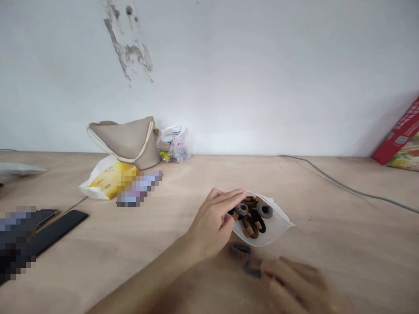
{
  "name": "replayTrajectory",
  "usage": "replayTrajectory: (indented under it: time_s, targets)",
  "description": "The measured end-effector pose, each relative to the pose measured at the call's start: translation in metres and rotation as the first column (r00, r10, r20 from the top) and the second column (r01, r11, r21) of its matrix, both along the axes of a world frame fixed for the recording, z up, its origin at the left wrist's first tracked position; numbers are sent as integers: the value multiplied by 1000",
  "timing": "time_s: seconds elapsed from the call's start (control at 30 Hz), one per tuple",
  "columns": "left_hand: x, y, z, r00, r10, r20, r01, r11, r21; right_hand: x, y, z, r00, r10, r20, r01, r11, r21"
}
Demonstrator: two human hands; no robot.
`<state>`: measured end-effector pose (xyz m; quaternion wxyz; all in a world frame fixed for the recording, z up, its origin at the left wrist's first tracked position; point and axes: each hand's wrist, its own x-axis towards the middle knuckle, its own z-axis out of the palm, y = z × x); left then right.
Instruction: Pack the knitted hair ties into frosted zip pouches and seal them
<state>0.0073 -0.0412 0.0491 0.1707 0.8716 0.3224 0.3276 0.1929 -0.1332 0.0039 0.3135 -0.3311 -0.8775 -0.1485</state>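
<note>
As the head camera looks down on the wooden table (137, 270), the left hand (211, 222) lies at the left end of a frosted plastic pouch (278, 222). Its fingers (231, 198) are extended and close together across the pouch's upper edge, with the thumb curled in near the opening. Whether it grips the plastic or only rests on it cannot be told. Inside the pouch lies a heap of hair ties (252, 217) in brown, black and fuzzy grey. Just below the pouch, a loose hair tie (241, 249) sits on the table, with a second dark hair tie (252, 271) beside it, partly blurred. The right hand (294, 285) is motion-blurred at the bottom edge, just beside that second tie, its fingers loosely spread; any hold cannot be made out.

Farther off, a beige handbag (124, 144) leans by the wall, next to a clear plastic bag (173, 144) of small items. A white and yellow packet (106, 181) lies in front of the handbag. A black flat device (62, 224) rests at the left, a grey cable (343, 185) runs along the right, and a red cardboard box (401, 139) leans in the far corner.
</note>
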Motion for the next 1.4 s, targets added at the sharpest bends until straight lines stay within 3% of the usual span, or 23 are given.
replayTrajectory:
  time_s: [0.1, 0.2, 0.37, 0.5, 0.63, 0.7, 0.77, 0.87, 1.03, 1.23, 1.3, 1.4]
  targets:
    - [1, -3, 2, 1000, 8, -4, -8, 1000, -12, 2, 19, 14, 986, -151, -69, 153, 988, 21]
    - [2, -4, 3, 1000, 26, -4, -26, 999, -28, -3, 31, 14, 962, -259, -82, 268, 956, 119]
    - [3, -3, 2, 999, 39, -14, -40, 998, -56, -18, 19, -6, 998, -69, -15, 69, 998, -8]
    - [2, -1, 1, 999, 43, -22, -44, 997, -63, -29, 12, -17, 992, -119, 45, 116, 992, 56]
    - [1, -1, 1, 999, 42, -16, -43, 997, -64, -32, 10, -16, 1000, 14, 11, -15, 993, 120]
    - [0, -2, 1, 999, 43, -13, -44, 997, -66, -27, 12, -12, 997, 25, -80, -12, 988, 152]
    - [0, -2, 2, 999, 43, -7, -43, 998, -55, -20, 17, -7, 988, -69, -138, 88, 987, 136]
    - [0, -3, 2, 999, 34, 1, -34, 999, -29, -8, 25, -3, 978, -193, -85, 203, 971, 129]
    - [-2, 0, 1, 1000, 26, -12, -26, 999, -31, 15, 18, -8, 991, -122, -51, 129, 975, 178]
    - [-5, 5, 4, 999, 19, -39, -21, 998, -54, 42, 24, -14, 912, -396, -108, 410, 879, 243]
    - [-8, 8, 4, 996, 34, -85, -39, 997, -61, 46, 32, -13, 911, -402, -86, 411, 883, 228]
    - [-17, 13, -2, 991, 7, -137, -8, 1000, -13, 50, 40, -8, 947, -302, -110, 319, 929, 190]
